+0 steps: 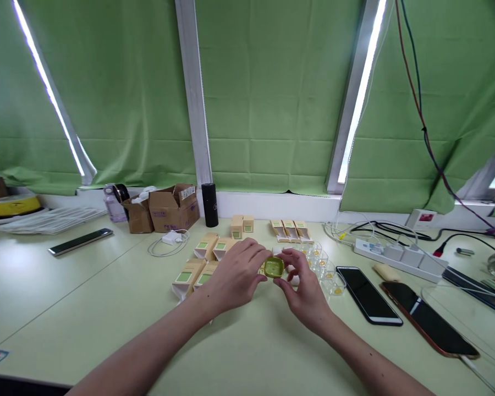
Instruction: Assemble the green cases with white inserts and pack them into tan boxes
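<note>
Head cam view, and the star of the show is a little green container (274, 267), kinda squarish with rounded corners. The rim looks yellow-green and smooth, the inside a bit darker and hollow, but it's too small to make out any finer detail. It's up above the middle of the pale, smooth worktop (247, 346), pinched between both hands. The left hand (240, 270) is curled nearly closed, with fingertips and thumb on one side of it. The right hand (303, 283) has the other side, fingers bent and thumb underneath.

Just beside the left hand are four tan card boxes (187, 273) with green labels, pretty matte and boxy. Behind those sit some small upright boxes (248, 223), at least two, and a row of three open boxes (291, 231) with slanted fronts. By the right hand there's a bunch of clear plastic cups (329, 275) with yellow bits in them, overlapping too much for me to count.

Rest of the desk: two brown corrugated cartons (171, 210), one matte black cylinder (209, 205), one white power strip (400, 258), and two glossy dark phones (369, 296) off to the right.
</note>
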Demonstrator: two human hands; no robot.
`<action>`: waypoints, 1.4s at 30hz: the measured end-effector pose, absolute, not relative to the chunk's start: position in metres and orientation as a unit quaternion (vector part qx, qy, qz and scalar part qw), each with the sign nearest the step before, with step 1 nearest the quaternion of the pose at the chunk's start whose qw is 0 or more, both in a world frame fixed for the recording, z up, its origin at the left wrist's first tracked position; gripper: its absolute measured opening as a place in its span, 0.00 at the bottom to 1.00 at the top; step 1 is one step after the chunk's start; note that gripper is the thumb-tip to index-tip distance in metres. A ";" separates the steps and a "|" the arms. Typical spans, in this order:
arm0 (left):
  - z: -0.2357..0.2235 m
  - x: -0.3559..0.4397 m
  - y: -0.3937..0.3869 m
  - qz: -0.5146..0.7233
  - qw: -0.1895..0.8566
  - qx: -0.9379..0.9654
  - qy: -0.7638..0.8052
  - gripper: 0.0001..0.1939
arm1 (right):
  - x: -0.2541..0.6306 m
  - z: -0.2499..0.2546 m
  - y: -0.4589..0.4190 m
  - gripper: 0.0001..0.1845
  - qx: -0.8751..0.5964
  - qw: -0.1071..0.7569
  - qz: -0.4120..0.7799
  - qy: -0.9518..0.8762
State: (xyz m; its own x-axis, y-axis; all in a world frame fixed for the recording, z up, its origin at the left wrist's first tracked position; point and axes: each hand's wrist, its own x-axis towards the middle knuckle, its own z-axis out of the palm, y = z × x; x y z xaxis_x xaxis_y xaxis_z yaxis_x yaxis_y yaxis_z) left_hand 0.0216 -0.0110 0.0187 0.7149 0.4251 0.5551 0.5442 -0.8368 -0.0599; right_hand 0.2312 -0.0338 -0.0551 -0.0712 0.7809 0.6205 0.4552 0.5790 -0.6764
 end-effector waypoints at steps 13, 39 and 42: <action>-0.007 0.030 0.008 -0.399 -0.122 -0.862 -0.289 0.15 | 0.233 -0.054 -0.030 0.21 -0.417 0.557 0.330 -0.637; -0.026 0.028 0.014 -0.428 -0.244 -0.803 -0.337 0.23 | 0.237 -0.057 -0.022 0.30 -0.395 0.526 0.421 -0.625; -0.025 0.026 0.012 -0.420 -0.189 -0.838 -0.293 0.24 | 0.237 -0.057 -0.022 0.30 -0.386 0.522 0.434 -0.625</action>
State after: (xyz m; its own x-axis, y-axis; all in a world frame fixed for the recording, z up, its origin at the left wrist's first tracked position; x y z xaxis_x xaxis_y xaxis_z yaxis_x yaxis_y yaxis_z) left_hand 0.0265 0.0125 -0.0251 0.4758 0.6503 0.5923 0.3324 -0.7564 0.5634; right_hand 0.2366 -0.0223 -0.0571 -0.1574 0.9351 0.3174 0.0284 0.3256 -0.9451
